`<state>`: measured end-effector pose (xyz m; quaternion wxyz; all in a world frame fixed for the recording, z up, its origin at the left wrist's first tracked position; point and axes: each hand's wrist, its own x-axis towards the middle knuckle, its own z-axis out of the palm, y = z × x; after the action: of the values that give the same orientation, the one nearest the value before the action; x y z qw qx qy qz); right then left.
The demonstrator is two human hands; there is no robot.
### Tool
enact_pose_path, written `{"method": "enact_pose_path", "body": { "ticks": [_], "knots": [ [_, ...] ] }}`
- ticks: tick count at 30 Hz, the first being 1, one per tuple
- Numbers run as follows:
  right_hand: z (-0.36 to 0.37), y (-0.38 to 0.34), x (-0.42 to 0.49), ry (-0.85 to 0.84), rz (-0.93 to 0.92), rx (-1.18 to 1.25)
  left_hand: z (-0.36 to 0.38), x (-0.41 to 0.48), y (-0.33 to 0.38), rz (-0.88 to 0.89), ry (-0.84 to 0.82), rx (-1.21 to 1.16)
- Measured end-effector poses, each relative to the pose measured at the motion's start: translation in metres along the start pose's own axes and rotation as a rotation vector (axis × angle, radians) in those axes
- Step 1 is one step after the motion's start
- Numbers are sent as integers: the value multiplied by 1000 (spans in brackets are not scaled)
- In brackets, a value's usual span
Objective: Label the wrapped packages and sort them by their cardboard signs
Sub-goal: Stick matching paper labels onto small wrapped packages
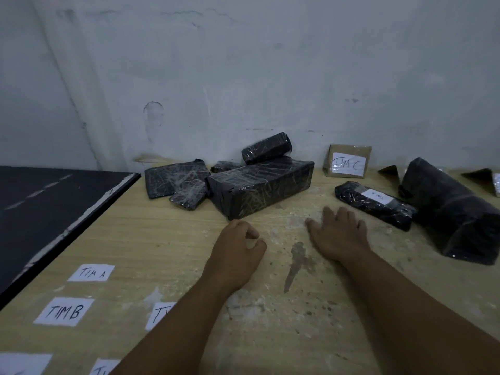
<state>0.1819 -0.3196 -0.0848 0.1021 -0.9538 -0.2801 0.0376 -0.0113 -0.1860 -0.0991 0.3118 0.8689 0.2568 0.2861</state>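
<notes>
A pile of black wrapped packages lies by the wall: a big box (261, 186), a flat one (173, 180), a small one (189, 198) and a roll on top (266, 147). A cardboard sign reading "TIM C" (347, 161) leans on the wall. In front of it lies a labelled package (374, 203), with a large black bundle (454, 212) to its right. My left hand (238, 249) is curled in a fist, pinching something small and pale. My right hand (336, 232) lies flat on the table, fingers spread. Paper labels "TIM A" (91, 272) and "TIM B" (64, 311) lie at front left.
A black board (48, 209) covers the table's left side. More paper labels sit at the front edge (24, 364), one partly under my left forearm (159, 315). Two more cardboard pieces (389, 171) (480, 176) stand at far right. The wooden table (162, 239) is scuffed and dusty.
</notes>
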Motion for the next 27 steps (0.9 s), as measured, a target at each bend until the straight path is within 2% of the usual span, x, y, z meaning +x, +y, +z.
{"method": "enact_pose_path", "body": {
  "ticks": [8, 10, 13, 17, 20, 24, 27],
  "knots": [
    [22, -84, -34, -7, -200, 18, -11, 3, 8, -181, 55, -166],
    [28, -105, -45, -19, -231, 14, -16, 6, 8, -250, 28, -273],
    [36, -126, -61, 1, -303, 57, -29, 11, 2, -280, -1, -295],
    [39, -132, -70, 13, -376, 107, -53, 17, -14, -214, 25, -122],
    [39, -133, -68, 44, -378, 117, -76, 26, -27, -168, 140, 9],
    [39, -134, -66, 79, -386, 122, -96, 51, -56, -190, 299, 125],
    [39, -133, -66, 80, -394, 119, -99, 69, -83, -212, 299, 236]
  ]
}}
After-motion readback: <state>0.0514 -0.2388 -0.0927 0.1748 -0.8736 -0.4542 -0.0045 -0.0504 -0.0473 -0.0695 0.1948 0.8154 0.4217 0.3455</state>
